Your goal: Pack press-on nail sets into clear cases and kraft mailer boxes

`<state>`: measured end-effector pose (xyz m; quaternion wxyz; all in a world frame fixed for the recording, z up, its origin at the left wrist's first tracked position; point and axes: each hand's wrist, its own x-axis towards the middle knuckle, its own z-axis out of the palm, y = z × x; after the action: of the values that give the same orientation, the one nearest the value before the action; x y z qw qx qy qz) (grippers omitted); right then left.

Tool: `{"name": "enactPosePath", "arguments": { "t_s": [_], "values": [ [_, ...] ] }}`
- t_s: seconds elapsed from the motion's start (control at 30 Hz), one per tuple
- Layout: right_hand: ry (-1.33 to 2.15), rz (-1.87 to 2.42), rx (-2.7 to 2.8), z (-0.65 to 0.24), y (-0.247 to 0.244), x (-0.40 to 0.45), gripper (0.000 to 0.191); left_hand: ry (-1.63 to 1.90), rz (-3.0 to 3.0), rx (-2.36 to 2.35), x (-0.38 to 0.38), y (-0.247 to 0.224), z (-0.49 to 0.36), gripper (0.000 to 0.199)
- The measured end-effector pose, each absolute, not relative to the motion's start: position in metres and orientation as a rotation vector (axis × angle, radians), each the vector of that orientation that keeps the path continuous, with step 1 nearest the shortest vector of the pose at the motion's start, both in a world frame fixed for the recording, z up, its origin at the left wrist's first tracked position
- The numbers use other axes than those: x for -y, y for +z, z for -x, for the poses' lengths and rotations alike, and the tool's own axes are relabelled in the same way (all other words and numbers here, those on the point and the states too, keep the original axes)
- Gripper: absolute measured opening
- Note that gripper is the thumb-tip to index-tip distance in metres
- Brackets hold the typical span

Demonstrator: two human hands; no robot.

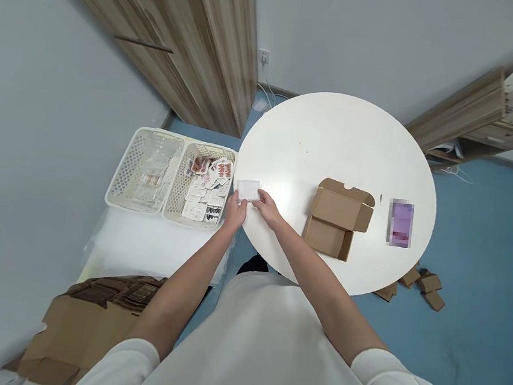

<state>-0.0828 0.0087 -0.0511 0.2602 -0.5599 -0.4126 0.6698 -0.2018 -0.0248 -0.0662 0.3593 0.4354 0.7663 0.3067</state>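
Between my two hands is a small white card [248, 190] with faint print, held level over the left edge of the round table. My left hand [235, 210] grips its left lower corner, thumb on top. At its right lower corner, my right hand [268, 207] pinches it with the fingers. Just left of the table, a white basket [175, 212] holds several similar cards [206, 191], some showing press-on nails in orange, brown and black. To the right of my hands an open brown cardboard box [341, 210] lies on the table, lid folded back.
The white round table [335, 127] also bears a blurred purple item [401, 223]. A second basket [117, 173] contains clear plastic packaging [156, 171]. Folded cardboard [84, 327] is stacked at lower left; small brown boxes [430, 282] lie on the blue floor. Wooden cabinets [198, 41] stand behind.
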Motion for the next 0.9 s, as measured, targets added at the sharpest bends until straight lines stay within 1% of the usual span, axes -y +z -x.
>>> {"name": "enactPosePath", "arguments": {
  "t_s": [0.1, 0.2, 0.3, 0.4, 0.53, 0.67, 0.8, 0.9],
  "values": [
    [1.731, 1.526, 1.138, 0.082, -0.054, -0.006, 0.056, 0.875, -0.984, -1.981, 0.027, -0.066, 0.201, 0.044],
    [1.587, 1.547, 1.196, 0.067, -0.047, 0.003, 0.046, 0.975, -0.947, -1.907, 0.035, -0.059, 0.194, 0.042],
    [1.379, 1.576, 1.222, 0.037, -0.033, 0.021, 0.036, 1.029, -0.989, -1.812, 0.045, -0.047, 0.173, 0.041],
    [1.175, 1.622, 1.194, -0.003, -0.019, 0.045, 0.033, 1.019, -1.107, -1.636, 0.057, -0.033, 0.138, 0.043],
    [1.040, 1.739, 1.057, -0.061, -0.011, 0.081, 0.037, 0.939, -1.258, -1.386, 0.070, -0.023, 0.086, 0.044],
    [0.992, 1.843, 0.988, -0.105, -0.014, 0.104, 0.034, 0.783, -1.344, -1.246, 0.076, -0.022, 0.047, 0.044],
    [0.985, 1.944, 1.073, -0.131, -0.018, 0.109, 0.027, 0.577, -1.460, -1.197, 0.077, -0.023, 0.026, 0.039],
    [0.965, 2.023, 1.257, -0.142, -0.022, 0.106, 0.024, 0.484, -1.564, -1.223, 0.076, -0.025, 0.018, 0.041]
  ]
}}
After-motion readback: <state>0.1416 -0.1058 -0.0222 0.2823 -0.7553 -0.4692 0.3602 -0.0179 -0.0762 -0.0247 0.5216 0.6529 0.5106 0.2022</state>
